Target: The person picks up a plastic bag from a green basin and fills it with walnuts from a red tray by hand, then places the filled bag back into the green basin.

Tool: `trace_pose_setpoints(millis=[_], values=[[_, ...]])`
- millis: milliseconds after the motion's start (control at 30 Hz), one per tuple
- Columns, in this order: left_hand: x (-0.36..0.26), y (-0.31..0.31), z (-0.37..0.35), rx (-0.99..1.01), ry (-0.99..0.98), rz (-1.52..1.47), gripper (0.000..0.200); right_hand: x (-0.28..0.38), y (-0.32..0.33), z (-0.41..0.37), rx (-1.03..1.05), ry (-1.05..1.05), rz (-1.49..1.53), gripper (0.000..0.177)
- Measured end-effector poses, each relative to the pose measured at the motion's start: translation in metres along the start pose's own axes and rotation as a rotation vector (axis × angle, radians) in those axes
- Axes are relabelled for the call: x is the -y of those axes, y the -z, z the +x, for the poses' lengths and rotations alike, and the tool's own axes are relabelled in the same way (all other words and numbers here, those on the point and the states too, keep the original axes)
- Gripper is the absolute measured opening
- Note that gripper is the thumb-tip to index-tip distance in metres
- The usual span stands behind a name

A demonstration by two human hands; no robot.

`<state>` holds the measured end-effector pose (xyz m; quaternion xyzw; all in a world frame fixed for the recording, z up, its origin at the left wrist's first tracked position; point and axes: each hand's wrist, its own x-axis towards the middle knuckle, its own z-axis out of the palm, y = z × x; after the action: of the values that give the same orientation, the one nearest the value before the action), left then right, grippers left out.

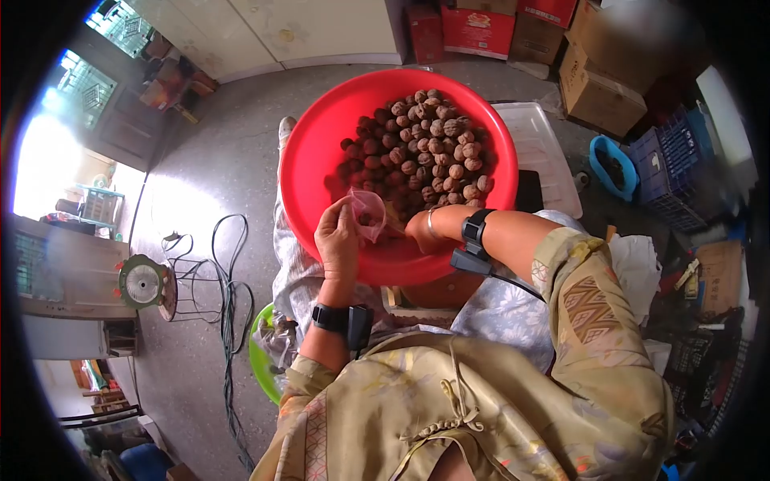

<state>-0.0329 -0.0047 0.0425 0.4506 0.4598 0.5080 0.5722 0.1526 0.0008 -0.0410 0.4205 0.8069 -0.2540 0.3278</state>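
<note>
A large red basin [309,160] in front of me holds a heap of brown walnuts [437,148], piled towards its far right side. At its near left rim, my left hand [337,234] pinches the edge of a small translucent pink bag [368,210]. The bag's mouth faces up, and something dark shows inside it. Just right of the bag, my right hand [419,230] reaches down into the basin near the closest walnuts. Its fingers are hidden from view, so I cannot tell what they hold.
Right of the basin lies a white plastic lid or tray [533,144]. A blue bowl [613,167], a dark blue crate [667,168] and cardboard boxes [597,92] stand farther right. At left are a green basin [261,357], a fan [144,282] and a loose cable [227,321].
</note>
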Motion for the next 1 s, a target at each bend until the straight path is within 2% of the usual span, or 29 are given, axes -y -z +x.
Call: trace_pose_setpoints(millis=[100,167,200,267,333,433,467,567,733,800,833,900,1000], values=[[-0.003,-0.001,-0.001,0.003,0.003,0.017,0.019,0.010,0.034,-0.048,-0.074,-0.046,0.213,0.034],[-0.005,-0.002,-0.002,0.011,0.006,0.022,0.020,-0.001,0.031,-0.044,-0.221,-0.040,0.431,0.043],[-0.005,-0.001,-0.001,0.012,0.006,0.027,0.020,-0.002,0.035,-0.051,-0.224,-0.038,0.434,0.043],[-0.002,0.001,0.000,0.036,-0.007,0.026,0.021,-0.002,0.043,-0.069,-0.440,-0.092,0.568,0.042],[-0.003,0.000,-0.001,0.027,-0.002,0.036,0.021,-0.008,0.052,-0.073,-0.448,-0.099,0.641,0.038],[-0.003,-0.002,0.000,0.007,-0.007,0.058,0.022,-0.015,0.060,-0.085,-0.690,0.045,0.825,0.029],[-0.002,-0.002,0.000,-0.005,-0.018,0.074,0.022,-0.016,0.063,-0.089,-0.691,0.045,0.826,0.029],[-0.004,-0.002,-0.001,0.002,-0.012,0.082,0.022,-0.013,0.074,-0.101,-0.774,0.159,1.087,0.034],[-0.004,-0.005,-0.003,-0.001,0.000,0.039,0.021,-0.004,0.086,-0.101,-0.841,0.203,1.134,0.036],[0.001,-0.003,0.001,-0.014,0.012,0.040,0.021,-0.001,0.090,-0.098,-0.943,0.289,1.109,0.036],[0.009,0.000,0.007,-0.032,-0.034,0.037,0.021,0.003,0.095,-0.110,-0.834,0.275,1.281,0.036],[0.012,0.002,0.008,-0.046,-0.077,0.033,0.021,-0.002,0.096,-0.109,-0.844,0.272,1.287,0.036],[0.001,-0.001,0.001,-0.032,-0.001,-0.001,0.020,-0.011,0.093,-0.109,-0.858,0.229,1.289,0.030]])
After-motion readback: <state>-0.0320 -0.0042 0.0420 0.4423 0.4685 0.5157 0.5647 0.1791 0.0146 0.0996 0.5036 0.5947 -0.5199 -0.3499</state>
